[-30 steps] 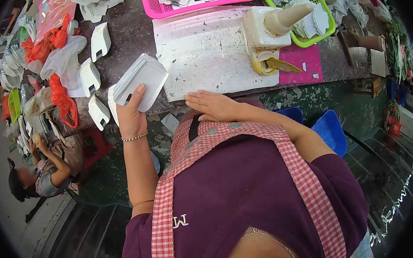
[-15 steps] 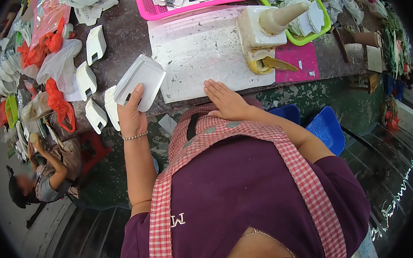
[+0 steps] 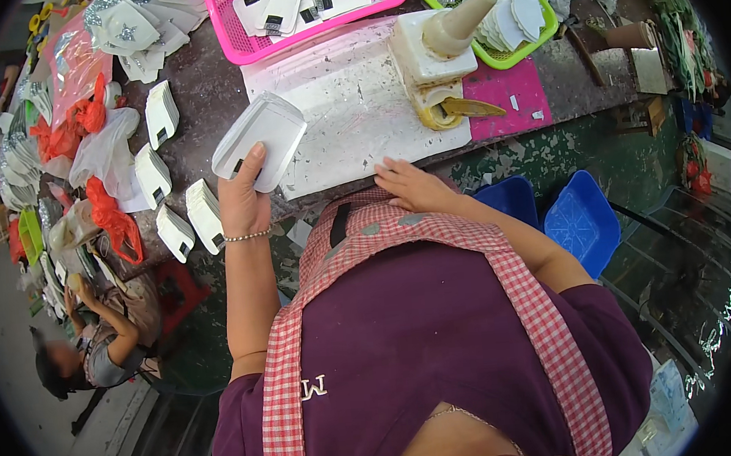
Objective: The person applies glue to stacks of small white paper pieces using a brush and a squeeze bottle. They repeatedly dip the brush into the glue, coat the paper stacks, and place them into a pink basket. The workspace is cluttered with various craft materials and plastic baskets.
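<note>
- Red plastic bag (image 3: 113,224): on the left part of the table (image 3: 202,78), beside a clear bag (image 3: 102,153)
- Four stacks of white cards (image 3: 152,176): on the table between the bags and the left hand (image 3: 243,204), dark patches at their near ends
- Left hand: closed on the near end of a stack of white pieces (image 3: 262,138), thumb on top; the stack is tilted, near the left edge of the white sheet (image 3: 340,103)
- Pink basket (image 3: 318,32): at the far side of the sheet, holding white cards
- Right hand (image 3: 418,186): open, fingers extended and slightly spread, grasping nothing visible, near the sheet's near edge; contact beneath the palm cannot be determined
- White container with cone (image 3: 434,58): on the sheet's right part
- Green basket (image 3: 533,48): right of the container, holding white scalloped pieces
</note>
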The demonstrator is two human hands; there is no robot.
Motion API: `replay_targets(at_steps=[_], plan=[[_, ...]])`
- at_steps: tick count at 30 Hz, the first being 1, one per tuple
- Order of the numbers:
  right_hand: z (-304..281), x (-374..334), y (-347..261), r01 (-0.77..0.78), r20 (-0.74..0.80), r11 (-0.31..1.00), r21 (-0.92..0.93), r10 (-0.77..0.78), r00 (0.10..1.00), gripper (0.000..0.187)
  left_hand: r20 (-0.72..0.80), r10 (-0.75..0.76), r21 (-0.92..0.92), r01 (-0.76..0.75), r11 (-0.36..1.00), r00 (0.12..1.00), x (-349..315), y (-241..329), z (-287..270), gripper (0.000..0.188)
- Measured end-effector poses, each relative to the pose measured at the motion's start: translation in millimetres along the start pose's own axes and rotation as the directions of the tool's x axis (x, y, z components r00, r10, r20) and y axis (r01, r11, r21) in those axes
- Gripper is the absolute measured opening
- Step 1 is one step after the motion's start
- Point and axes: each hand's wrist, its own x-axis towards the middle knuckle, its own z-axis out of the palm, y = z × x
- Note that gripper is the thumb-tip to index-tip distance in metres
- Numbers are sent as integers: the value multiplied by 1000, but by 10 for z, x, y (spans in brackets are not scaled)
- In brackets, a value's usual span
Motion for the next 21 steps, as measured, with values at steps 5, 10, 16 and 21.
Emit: replay_targets(at_steps=[5,10,16,21], plan=[[-283,-251,-243,-470,182,502,726,519,835,25,52,-8,-2,8,1000,999,-52,-9,62,51],[-519,-101,-230,-490,-38,726,482,576,816,37,61,-40,5,40,999,997,-88,-12,94,51],[-381,534,34,-361,-266,926,-109,323,908,77,95,-72,47,67,997,993,-118,-35,151,53],[-265,420,-86,-535,-307,843,-52,496,812,91,86,-64,51,60,997,994,-146,-16,113,54]])
